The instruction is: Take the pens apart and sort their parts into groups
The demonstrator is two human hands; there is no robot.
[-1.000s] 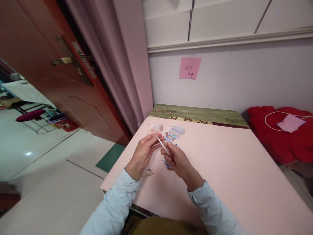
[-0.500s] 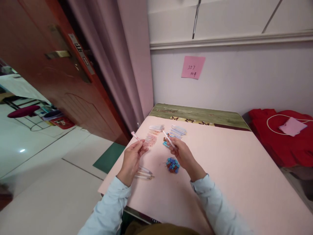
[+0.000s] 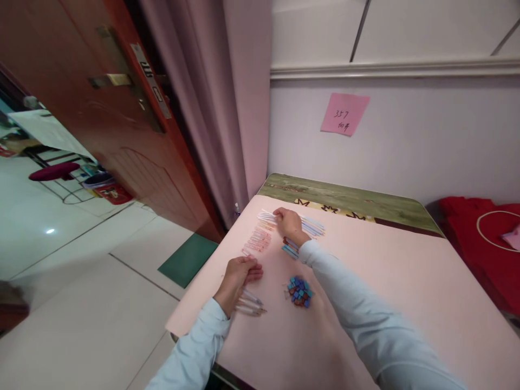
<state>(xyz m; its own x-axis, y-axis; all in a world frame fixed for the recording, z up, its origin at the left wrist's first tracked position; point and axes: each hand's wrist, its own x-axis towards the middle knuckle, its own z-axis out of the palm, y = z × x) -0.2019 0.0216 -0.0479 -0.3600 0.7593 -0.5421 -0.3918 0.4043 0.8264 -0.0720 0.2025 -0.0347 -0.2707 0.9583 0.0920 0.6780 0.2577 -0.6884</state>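
Observation:
My left hand (image 3: 239, 276) is low over the table's left side, thumb and fingers pinched on a pink pen (image 3: 246, 252) whose end shows past the fingertips. Just beyond it lies a row of pink pens (image 3: 258, 239). My right hand (image 3: 289, 223) reaches forward, its fingertips closed on a white pen at a group of white pens (image 3: 266, 215); the palm hides part of it. Light-blue pens (image 3: 313, 226) lie to the right of that hand. Teal and brown pens (image 3: 290, 249) rest below its wrist. Several pale pens (image 3: 251, 304) lie near my left wrist.
A cluster of small blue, teal and brown square pieces (image 3: 299, 291) sits mid-table on the pink cover (image 3: 385, 271). A pink note (image 3: 344, 114) is on the wall. Red cloth (image 3: 479, 244) lies at the right. A wooden door (image 3: 162, 162) and curtain stand left.
My right hand has moved forward with the white pen to the white group. My left hand has lowered toward me with the pink pen. The view has shifted slightly left.

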